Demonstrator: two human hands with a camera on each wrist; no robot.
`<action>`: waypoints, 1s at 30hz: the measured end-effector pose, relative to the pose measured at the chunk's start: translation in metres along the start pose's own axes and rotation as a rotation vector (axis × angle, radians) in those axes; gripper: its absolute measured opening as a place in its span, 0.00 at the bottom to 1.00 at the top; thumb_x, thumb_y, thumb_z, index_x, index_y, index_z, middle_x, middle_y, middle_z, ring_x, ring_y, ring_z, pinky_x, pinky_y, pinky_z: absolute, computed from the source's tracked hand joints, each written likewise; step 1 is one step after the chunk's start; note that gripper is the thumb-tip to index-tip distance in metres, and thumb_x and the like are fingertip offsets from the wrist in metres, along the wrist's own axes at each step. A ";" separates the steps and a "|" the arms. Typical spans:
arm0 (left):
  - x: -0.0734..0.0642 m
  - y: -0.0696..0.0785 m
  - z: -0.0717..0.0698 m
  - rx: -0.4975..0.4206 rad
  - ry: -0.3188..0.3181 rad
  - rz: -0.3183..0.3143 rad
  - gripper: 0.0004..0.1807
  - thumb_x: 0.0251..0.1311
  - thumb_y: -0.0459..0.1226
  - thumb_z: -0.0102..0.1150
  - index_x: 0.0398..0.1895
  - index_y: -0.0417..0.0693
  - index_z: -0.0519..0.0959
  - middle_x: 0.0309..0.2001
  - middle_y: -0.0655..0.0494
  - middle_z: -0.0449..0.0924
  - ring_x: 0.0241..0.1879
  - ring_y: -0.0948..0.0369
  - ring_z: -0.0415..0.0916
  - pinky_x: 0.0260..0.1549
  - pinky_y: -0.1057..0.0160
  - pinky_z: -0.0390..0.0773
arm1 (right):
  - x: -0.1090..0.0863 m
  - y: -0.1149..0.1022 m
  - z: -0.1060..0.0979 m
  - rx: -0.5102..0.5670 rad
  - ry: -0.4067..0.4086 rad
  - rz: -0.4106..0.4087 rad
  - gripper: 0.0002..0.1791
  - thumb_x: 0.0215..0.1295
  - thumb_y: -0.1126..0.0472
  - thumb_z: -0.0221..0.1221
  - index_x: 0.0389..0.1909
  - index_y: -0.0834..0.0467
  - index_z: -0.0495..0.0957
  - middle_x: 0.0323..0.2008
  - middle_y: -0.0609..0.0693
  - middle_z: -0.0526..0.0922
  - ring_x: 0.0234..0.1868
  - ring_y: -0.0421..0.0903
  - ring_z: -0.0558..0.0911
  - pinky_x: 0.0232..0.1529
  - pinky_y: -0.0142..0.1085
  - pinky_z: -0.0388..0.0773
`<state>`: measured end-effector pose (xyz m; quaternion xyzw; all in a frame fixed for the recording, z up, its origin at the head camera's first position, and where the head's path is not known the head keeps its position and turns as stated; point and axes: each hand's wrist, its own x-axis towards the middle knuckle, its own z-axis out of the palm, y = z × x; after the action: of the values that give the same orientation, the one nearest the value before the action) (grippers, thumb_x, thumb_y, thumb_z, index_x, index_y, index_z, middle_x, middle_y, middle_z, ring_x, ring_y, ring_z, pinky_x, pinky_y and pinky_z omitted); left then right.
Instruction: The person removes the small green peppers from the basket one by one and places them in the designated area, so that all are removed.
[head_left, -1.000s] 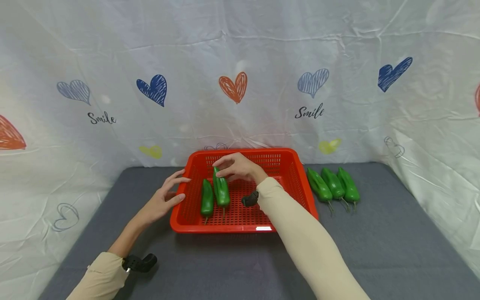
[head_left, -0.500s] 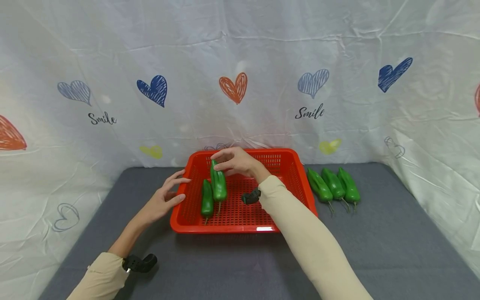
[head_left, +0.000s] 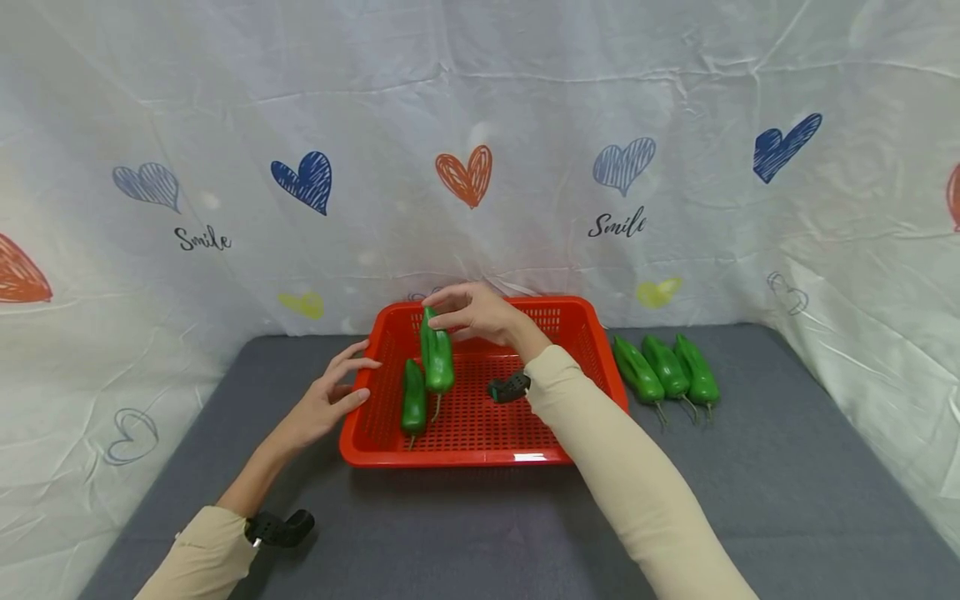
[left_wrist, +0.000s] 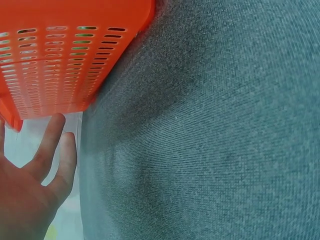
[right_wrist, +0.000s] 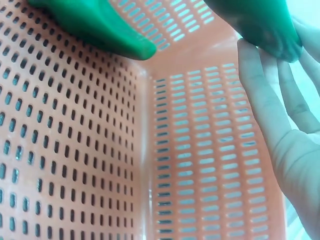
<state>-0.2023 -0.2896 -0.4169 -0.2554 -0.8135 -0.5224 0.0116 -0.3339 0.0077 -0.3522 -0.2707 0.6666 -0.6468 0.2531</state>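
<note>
A red slotted plastic basket [head_left: 480,457] stands on the grey cloth. Over its left half, my right hand [head_left: 480,315] pinches a green pepper [head_left: 437,360] by its pointed tip, stem end hanging down. The right wrist view shows this held pepper [right_wrist: 260,25] at the top, above the basket floor. Another green pepper [head_left: 413,400] lies in the basket just to the left. My left hand [head_left: 327,403] rests at the basket's left rim with its fingers extended. Those spread fingers [left_wrist: 49,142] also appear beside the slotted wall in the left wrist view.
Three green peppers [head_left: 666,368] lie side by side on the grey tablecloth [head_left: 780,483], right of the basket. A white curtain [head_left: 540,100] with printed hearts hangs behind the table. A black wrist camera [head_left: 279,528] sits on the left wrist.
My right hand has lifted its pepper upward from beside the other one in the basket, moving slightly toward the back. My left hand stays at the rim.
</note>
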 end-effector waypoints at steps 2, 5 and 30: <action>0.000 0.000 0.001 0.001 -0.005 0.005 0.21 0.74 0.26 0.52 0.67 0.35 0.68 0.79 0.41 0.41 0.52 0.33 0.76 0.40 0.58 0.84 | -0.002 -0.003 -0.001 -0.002 0.000 0.000 0.27 0.66 0.68 0.68 0.64 0.68 0.75 0.56 0.58 0.80 0.54 0.56 0.80 0.51 0.49 0.81; -0.001 0.001 0.001 -0.005 -0.007 0.006 0.21 0.74 0.26 0.52 0.68 0.35 0.68 0.79 0.41 0.40 0.52 0.33 0.76 0.40 0.58 0.84 | -0.006 -0.008 -0.004 -0.004 0.004 0.001 0.24 0.65 0.68 0.68 0.62 0.65 0.78 0.57 0.57 0.80 0.55 0.56 0.80 0.51 0.49 0.80; -0.001 0.002 0.002 -0.048 -0.008 -0.013 0.22 0.74 0.27 0.52 0.69 0.36 0.67 0.79 0.43 0.39 0.53 0.31 0.75 0.39 0.56 0.84 | -0.050 -0.046 -0.029 -0.011 0.113 -0.002 0.19 0.65 0.69 0.68 0.57 0.62 0.82 0.58 0.60 0.79 0.54 0.58 0.80 0.50 0.52 0.80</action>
<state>-0.2002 -0.2876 -0.4167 -0.2526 -0.8024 -0.5407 -0.0014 -0.3165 0.0624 -0.3059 -0.2357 0.6832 -0.6575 0.2128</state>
